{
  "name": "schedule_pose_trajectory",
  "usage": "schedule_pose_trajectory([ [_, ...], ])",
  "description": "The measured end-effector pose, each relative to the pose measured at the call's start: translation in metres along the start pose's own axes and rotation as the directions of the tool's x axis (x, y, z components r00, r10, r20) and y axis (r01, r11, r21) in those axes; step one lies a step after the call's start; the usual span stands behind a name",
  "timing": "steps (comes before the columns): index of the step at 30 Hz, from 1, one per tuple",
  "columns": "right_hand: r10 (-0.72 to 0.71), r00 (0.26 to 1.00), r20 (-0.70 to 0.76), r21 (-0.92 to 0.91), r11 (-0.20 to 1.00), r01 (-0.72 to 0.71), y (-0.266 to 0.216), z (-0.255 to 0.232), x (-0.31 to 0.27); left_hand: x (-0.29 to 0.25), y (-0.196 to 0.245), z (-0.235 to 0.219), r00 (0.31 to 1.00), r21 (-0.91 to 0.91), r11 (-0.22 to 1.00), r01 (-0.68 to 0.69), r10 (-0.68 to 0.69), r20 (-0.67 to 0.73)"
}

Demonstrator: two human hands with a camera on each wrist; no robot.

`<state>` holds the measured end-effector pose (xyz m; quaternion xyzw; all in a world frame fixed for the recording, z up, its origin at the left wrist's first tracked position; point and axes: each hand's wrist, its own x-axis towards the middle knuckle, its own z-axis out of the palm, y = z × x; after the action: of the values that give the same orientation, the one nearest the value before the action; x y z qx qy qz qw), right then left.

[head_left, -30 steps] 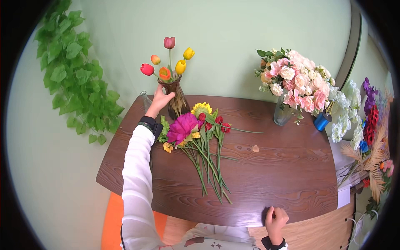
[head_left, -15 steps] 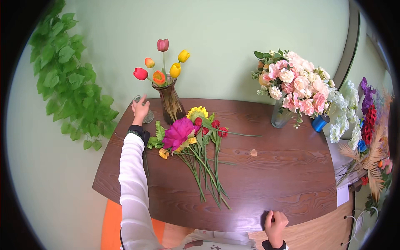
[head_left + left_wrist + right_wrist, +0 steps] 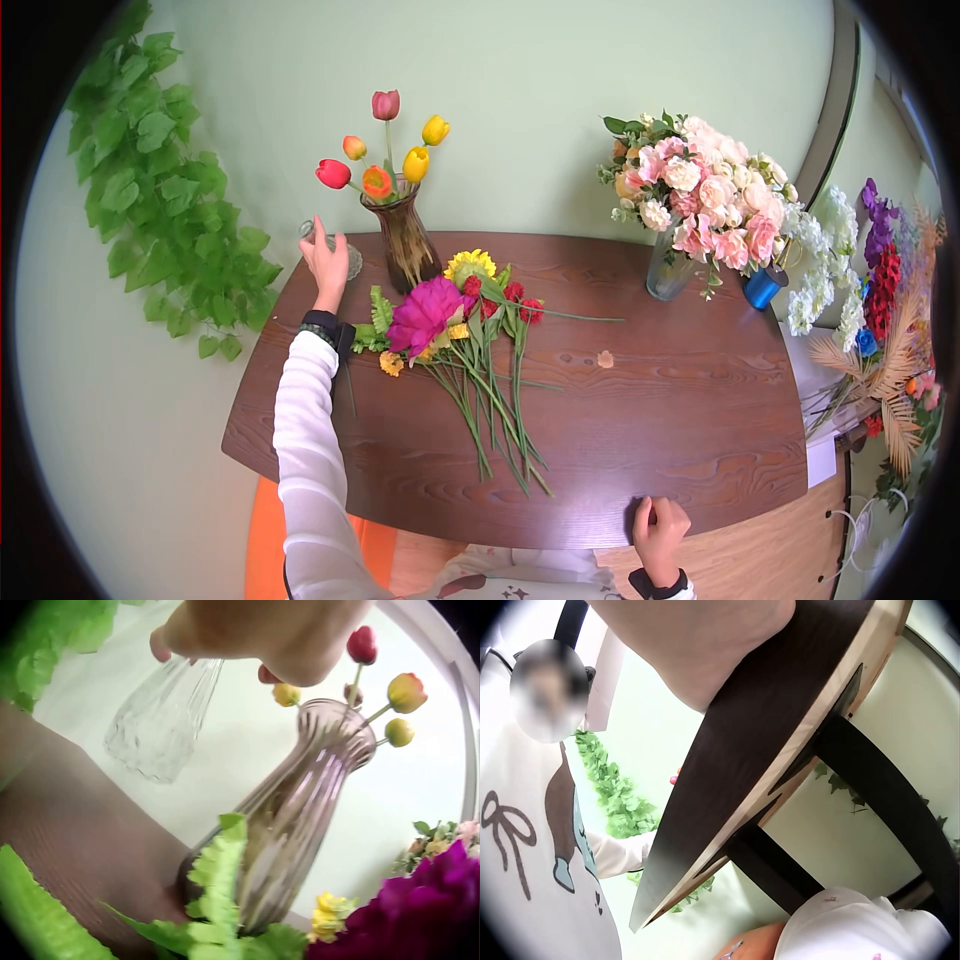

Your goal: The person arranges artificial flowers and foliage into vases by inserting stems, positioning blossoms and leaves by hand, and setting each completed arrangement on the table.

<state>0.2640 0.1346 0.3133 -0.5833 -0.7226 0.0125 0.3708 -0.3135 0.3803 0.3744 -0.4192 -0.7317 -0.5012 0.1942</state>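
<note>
My left hand (image 3: 326,264) is at the far left of the table, its fingers at the narrow neck of a clear glass vase (image 3: 161,724). In the head view the hand partly hides this vase, which leans with its rim to the left. Beside it stands a brown ribbed glass vase (image 3: 405,240) holding several tulips (image 3: 377,183) in red, orange, yellow and pink. My right hand (image 3: 660,528) rests at the table's front edge, fingers loosely curled and holding nothing. Only part of that hand shows in the right wrist view.
Loose flowers lie mid-left on the wooden table (image 3: 640,430): a magenta bloom (image 3: 424,314), a yellow flower (image 3: 469,265) and red ones. A vase of pink roses (image 3: 715,190) and a blue spool (image 3: 764,288) stand at the right. Ivy (image 3: 160,190) hangs on the left wall.
My left hand has left the brown vase's rim and moved left to the clear glass vase, which has shifted and tilted slightly. The right hand stays put.
</note>
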Motion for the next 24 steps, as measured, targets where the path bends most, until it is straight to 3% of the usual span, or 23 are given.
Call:
schedule_pose_trajectory([
  [1,-0.010,1.000,-0.006,0.005,1.000,0.010,-0.001,-0.001,0.001,-0.002,0.013,-0.011,1.000,0.004,1.000,0.000,0.000,-0.004],
  [3,-0.009,1.000,-0.007,0.022,1.000,0.009,-0.005,-0.002,0.004,-0.008,0.047,-0.037,0.984,-0.157,0.979,-0.130,0.108,-0.141],
  [10,-0.030,1.000,0.007,-0.008,1.000,0.030,-0.005,-0.005,0.002,-0.062,0.154,-0.111,0.936,-0.384,0.855,-0.349,0.301,-0.181],
  [12,-0.049,0.999,-0.014,-0.009,0.999,0.049,-0.003,-0.003,0.002,-0.087,0.186,-0.129,0.946,-0.602,0.750,-0.274,0.323,-0.028],
  [14,-0.064,0.998,-0.028,-0.009,0.998,0.063,-0.002,-0.001,0.001,-0.116,0.213,-0.140,0.933,-0.692,0.701,-0.171,0.341,0.115],
  [16,-0.049,0.996,-0.071,0.015,0.999,0.050,-0.002,0.001,0.001,-0.144,0.236,-0.143,0.883,-0.722,0.673,-0.161,0.425,0.199],
  [18,-0.068,0.995,-0.080,-0.020,0.998,0.067,0.002,0.002,0.000,-0.171,0.251,-0.134,0.791,-0.810,0.567,-0.148,0.560,0.247],
  [20,-0.057,0.994,-0.094,-0.016,0.998,0.056,0.002,0.003,-0.001,-0.196,0.267,-0.125,0.712,-0.832,0.543,-0.109,0.627,0.316],
  [22,-0.052,0.994,-0.095,-0.022,0.998,0.050,0.002,0.003,-0.001,-0.220,0.281,-0.117,0.685,-0.851,0.519,-0.077,0.648,0.333],
  [24,-0.056,0.992,-0.109,0.002,0.998,0.056,0.003,0.003,-0.002,-0.241,0.292,-0.110,0.667,-0.864,0.501,0.039,0.631,0.396],
])
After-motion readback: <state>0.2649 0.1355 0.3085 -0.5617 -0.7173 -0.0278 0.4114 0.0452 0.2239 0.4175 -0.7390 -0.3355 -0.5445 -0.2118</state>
